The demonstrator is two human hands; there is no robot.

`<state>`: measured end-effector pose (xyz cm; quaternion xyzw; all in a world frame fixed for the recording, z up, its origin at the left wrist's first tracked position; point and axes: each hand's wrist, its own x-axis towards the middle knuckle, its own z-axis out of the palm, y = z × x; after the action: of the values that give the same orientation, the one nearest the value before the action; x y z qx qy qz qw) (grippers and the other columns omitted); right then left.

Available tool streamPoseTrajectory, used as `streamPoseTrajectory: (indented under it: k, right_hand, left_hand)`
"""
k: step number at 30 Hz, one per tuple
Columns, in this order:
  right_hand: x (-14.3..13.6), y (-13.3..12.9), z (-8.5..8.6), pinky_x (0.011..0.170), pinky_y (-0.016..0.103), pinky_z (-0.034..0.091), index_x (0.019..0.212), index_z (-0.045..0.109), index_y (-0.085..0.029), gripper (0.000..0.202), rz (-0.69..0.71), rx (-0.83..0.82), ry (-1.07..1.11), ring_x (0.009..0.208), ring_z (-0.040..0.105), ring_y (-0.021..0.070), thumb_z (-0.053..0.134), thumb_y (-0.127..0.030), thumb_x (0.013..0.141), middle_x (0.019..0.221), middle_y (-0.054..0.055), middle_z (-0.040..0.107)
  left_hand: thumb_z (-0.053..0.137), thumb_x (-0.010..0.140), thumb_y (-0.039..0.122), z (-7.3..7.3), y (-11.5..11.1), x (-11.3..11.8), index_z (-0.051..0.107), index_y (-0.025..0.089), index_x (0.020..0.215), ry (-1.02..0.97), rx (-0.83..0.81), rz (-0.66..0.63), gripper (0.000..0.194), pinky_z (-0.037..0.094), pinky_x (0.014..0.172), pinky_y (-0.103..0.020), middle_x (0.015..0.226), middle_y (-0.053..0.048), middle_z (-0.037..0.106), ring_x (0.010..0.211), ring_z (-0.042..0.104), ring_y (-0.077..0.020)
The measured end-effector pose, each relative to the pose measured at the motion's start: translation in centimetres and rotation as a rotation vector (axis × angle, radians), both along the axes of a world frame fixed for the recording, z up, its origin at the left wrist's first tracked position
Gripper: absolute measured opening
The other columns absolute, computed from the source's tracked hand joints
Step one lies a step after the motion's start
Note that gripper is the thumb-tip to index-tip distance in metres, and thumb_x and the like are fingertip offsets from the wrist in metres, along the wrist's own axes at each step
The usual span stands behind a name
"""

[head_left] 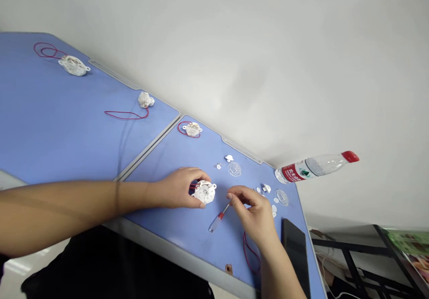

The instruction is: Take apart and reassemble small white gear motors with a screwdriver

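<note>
In the head view, your left hand point(182, 186) pinches the white round case point(205, 192) by its rim between thumb and fingers, just above the worktop point(187, 218); that grip seems to leave the dotted face open to your other side, with the red wires point(193, 186) tucked under your palm. Your right hand point(253, 212) hovers near it, thumb and index tips drawn close together; you cannot tell whether a tiny part sits between them. The screwdriver point(216, 223) lies between your hands, its shaft pointing at your right fingertips, probably left there for easy reach

Transparent discs point(234, 169) lie beyond, perhaps set apart so they don't get mixed up. The blue worktop is two tables meeting at a seam, against a pale wall point(268, 66); a bottle point(295, 172) stands by the far corner, a black metal frame point(342, 245) beyond the right edge
</note>
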<state>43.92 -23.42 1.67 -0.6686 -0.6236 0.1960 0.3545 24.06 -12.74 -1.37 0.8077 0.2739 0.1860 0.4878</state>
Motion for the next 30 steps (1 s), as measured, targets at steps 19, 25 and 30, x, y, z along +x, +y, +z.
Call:
streamPoseTrajectory:
  k: [19, 25, 30]
  right_hand:
    - [-1.0, 0.5, 0.9, 0.055, 0.025, 0.042, 0.074, 0.065, -0.021, 0.017, 0.135, -0.218, -0.184, 0.058, 0.057, 0.0149, 0.051, -0.018, 0.083, 0.063, -0.001, 0.064]
    - [1.0, 3.2, 1.0, 0.058, 0.026, 0.044, 0.074, 0.067, -0.021, 0.016, 0.070, -0.155, -0.268, 0.059, 0.058, 0.0157, 0.052, -0.017, 0.079, 0.067, 0.001, 0.067]
    - [2.2, 6.8, -0.6, 0.061, 0.028, 0.041, 0.077, 0.069, -0.021, 0.020, 0.039, -0.125, -0.476, 0.071, 0.061, 0.0183, 0.052, -0.010, 0.076, 0.079, 0.003, 0.070]
  left_hand:
    - [0.077, 0.061, 0.027, 0.3, -0.1, -0.1, 0.062, 0.022, 0.108, 0.014, 0.014, 0.007, 0.050, 0.049, 0.088, -0.033, 0.109, -0.003, 0.069, 0.102, 0.063, -0.0236]
    - [0.077, 0.061, 0.027, 0.3, 0.0, -0.1, 0.062, 0.023, 0.107, 0.012, 0.007, 0.010, 0.049, 0.049, 0.088, -0.036, 0.107, -0.004, 0.068, 0.102, 0.062, -0.0247]
    - [0.077, 0.061, 0.025, 0.1, 0.1, -0.1, 0.060, 0.021, 0.110, 0.003, -0.043, -0.001, 0.052, 0.050, 0.088, -0.036, 0.110, -0.005, 0.068, 0.104, 0.062, -0.0254]
